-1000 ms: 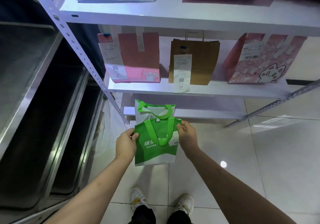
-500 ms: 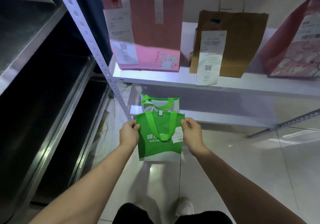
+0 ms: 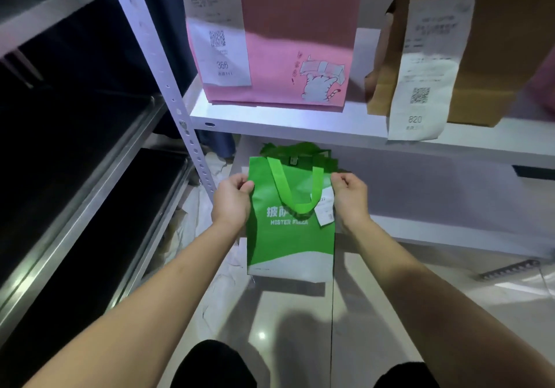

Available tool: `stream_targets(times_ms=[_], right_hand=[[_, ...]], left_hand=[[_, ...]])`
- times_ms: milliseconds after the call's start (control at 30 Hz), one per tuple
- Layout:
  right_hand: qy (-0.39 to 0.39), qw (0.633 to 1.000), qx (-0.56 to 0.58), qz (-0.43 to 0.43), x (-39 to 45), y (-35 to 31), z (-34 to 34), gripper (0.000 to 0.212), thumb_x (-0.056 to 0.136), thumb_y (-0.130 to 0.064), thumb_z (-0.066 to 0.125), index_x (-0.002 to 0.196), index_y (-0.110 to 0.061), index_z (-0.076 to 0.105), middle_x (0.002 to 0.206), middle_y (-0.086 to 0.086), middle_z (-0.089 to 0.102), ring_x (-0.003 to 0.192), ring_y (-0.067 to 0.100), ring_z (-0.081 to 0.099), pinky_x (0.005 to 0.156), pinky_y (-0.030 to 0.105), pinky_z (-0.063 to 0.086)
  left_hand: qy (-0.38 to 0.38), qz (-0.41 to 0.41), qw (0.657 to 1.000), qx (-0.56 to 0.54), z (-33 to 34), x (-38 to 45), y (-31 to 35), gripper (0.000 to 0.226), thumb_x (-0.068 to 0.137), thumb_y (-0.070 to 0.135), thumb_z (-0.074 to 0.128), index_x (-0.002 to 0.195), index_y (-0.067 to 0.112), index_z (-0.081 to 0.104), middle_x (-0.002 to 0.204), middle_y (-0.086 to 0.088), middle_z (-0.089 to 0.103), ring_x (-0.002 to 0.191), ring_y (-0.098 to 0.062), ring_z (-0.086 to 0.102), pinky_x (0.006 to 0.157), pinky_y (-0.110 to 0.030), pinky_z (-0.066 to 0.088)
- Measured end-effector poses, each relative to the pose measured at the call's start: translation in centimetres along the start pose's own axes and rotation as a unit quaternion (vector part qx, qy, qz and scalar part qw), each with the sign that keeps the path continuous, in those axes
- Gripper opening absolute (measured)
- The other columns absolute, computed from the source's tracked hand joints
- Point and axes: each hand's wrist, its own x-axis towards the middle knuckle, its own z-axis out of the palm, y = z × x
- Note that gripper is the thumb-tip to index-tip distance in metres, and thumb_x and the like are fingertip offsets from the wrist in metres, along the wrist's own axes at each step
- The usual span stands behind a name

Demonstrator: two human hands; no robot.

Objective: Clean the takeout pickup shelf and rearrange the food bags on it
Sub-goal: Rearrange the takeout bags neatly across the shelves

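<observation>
A green and white "Mister Pizza" bag (image 3: 288, 237) hangs in front of the lowest shelf board (image 3: 450, 237), held by both upper corners. My left hand (image 3: 232, 201) pinches its left top corner, my right hand (image 3: 350, 197) pinches the right one beside a small white tag. Behind it, the green handles of a second green bag (image 3: 300, 150) show in the bottom bay. On the white shelf board (image 3: 300, 123) above stand a pink cat bag (image 3: 279, 48) with receipt 366 and a brown paper bag (image 3: 486, 57) with receipt 820.
A perforated white upright post (image 3: 168, 87) rises just left of my left hand. Steel racks (image 3: 75, 177) with dark trays fill the left side. Crumpled white plastic (image 3: 207, 207) lies on the glossy tiled floor (image 3: 390, 297) near the post. My knees show at the bottom edge.
I have crouched and come closer to the shelf; the shelves and bags loom larger and higher. The green bag has moved forward toward the bottom bay, both hands still pinching its corners.
</observation>
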Motion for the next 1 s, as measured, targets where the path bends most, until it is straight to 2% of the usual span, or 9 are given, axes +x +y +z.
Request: stream_targets(times_ms=[133, 200, 267, 367, 467, 600, 767, 867, 1000], right_hand=[[0.010, 0.999, 0.035, -0.020, 1.7, -0.8, 1.1, 0.017, 0.099, -0.013, 0.059, 0.097, 0.003, 0.064, 0.079, 0.012, 0.056, 0.064, 0.019, 0.049, 0.059, 0.032, 0.038], [0.013, 0.998, 0.039, -0.051, 2.1, -1.7, 1.5, 0.013, 0.102, -0.014, 0.059, 0.100, -0.011, 0.071, 0.080, 0.005, 0.063, 0.059, 0.013, 0.047, 0.056, 0.025, 0.038], [0.020, 0.995, 0.053, -0.083, 2.6, -2.4, 2.0, 0.023, 0.102, -0.012, 0.060, 0.091, -0.028, 0.072, 0.080, -0.001, 0.069, 0.057, 0.008, 0.047, 0.055, 0.023, 0.038], [0.036, 0.989, 0.085, -0.118, 3.0, -3.6, 2.2, 0.029, 0.101, -0.006, 0.060, 0.084, -0.028, 0.070, 0.079, -0.008, 0.069, 0.061, 0.008, 0.052, 0.057, 0.020, 0.044], [0.054, 0.981, 0.108, -0.153, 3.5, -3.7, 2.2, 0.020, 0.100, -0.005, 0.061, 0.092, -0.020, 0.070, 0.081, -0.013, 0.069, 0.071, 0.006, 0.059, 0.068, 0.018, 0.049], [0.057, 0.976, 0.123, -0.170, 3.9, -2.9, 2.3, 0.017, 0.101, -0.007, 0.062, 0.098, -0.021, 0.071, 0.089, -0.013, 0.070, 0.086, 0.016, 0.064, 0.088, 0.030, 0.053], [0.009, 0.977, 0.065, -0.203, 3.6, -0.3, 1.7, 0.017, 0.103, -0.010, 0.059, 0.114, -0.013, 0.071, 0.096, -0.007, 0.072, 0.083, 0.008, 0.065, 0.071, 0.013, 0.052], [-0.027, 0.978, 0.059, -0.200, 3.4, 1.6, 1.1, 0.020, 0.102, -0.014, 0.061, 0.117, -0.010, 0.073, 0.102, 0.003, 0.076, 0.088, 0.014, 0.067, 0.076, 0.021, 0.055], [-0.032, 0.982, 0.067, -0.174, 2.8, 3.0, 0.4, 0.016, 0.101, -0.026, 0.066, 0.098, -0.013, 0.075, 0.087, 0.001, 0.074, 0.079, 0.013, 0.065, 0.075, 0.029, 0.053]], left_hand=[[-0.007, 0.029, 0.999, -0.028, -0.3, 2.6, 0.6, 0.019, 0.089, 0.034, 0.056, 0.090, 0.032, 0.075, 0.083, 0.006, 0.077, 0.087, -0.031, 0.074, 0.082, -0.057, 0.061], [0.009, 0.050, 0.998, -0.034, -0.2, 3.2, 1.2, 0.017, 0.096, 0.026, 0.060, 0.089, 0.025, 0.075, 0.084, -0.001, 0.077, 0.085, -0.031, 0.074, 0.080, -0.056, 0.062], [0.033, 0.077, 0.996, -0.017, -0.1, 3.7, 1.7, 0.020, 0.100, 0.022, 0.061, 0.084, 0.016, 0.071, 0.083, -0.012, 0.074, 0.077, -0.031, 0.069, 0.078, -0.055, 0.061], [0.052, 0.100, 0.993, -0.025, 0.0, 4.5, 2.4, 0.020, 0.099, 0.022, 0.062, 0.082, 0.014, 0.069, 0.081, -0.013, 0.074, 0.082, -0.037, 0.072, 0.077, -0.057, 0.062], [0.075, 0.134, 0.988, -0.034, 0.3, 4.8, 3.3, 0.015, 0.098, 0.017, 0.061, 0.090, 0.015, 0.073, 0.078, 0.001, 0.072, 0.082, -0.029, 0.071, 0.080, -0.051, 0.062], [0.084, 0.174, 0.980, -0.043, 0.2, 4.3, 3.0, 0.015, 0.097, 0.020, 0.060, 0.085, 0.022, 0.070, 0.077, 0.004, 0.072, 0.078, -0.030, 0.069, 0.077, -0.052, 0.062], [0.055, 0.160, 0.984, -0.062, 0.6, 5.6, -0.5, 0.013, 0.094, 0.032, 0.061, 0.084, 0.030, 0.068, 0.083, 0.003, 0.075, 0.089, -0.032, 0.073, 0.081, -0.057, 0.062], [0.061, 0.155, 0.984, -0.064, 1.1, 5.6, -1.9, 0.018, 0.098, 0.029, 0.062, 0.080, 0.027, 0.064, 0.083, -0.001, 0.072, 0.091, -0.035, 0.071, 0.083, -0.057, 0.061], [0.064, 0.151, 0.985, -0.053, 1.2, 6.2, -3.3, 0.016, 0.092, 0.037, 0.060, 0.079, 0.029, 0.058, 0.086, -0.010, 0.070, 0.092, -0.040, 0.069, 0.081, -0.061, 0.060]])
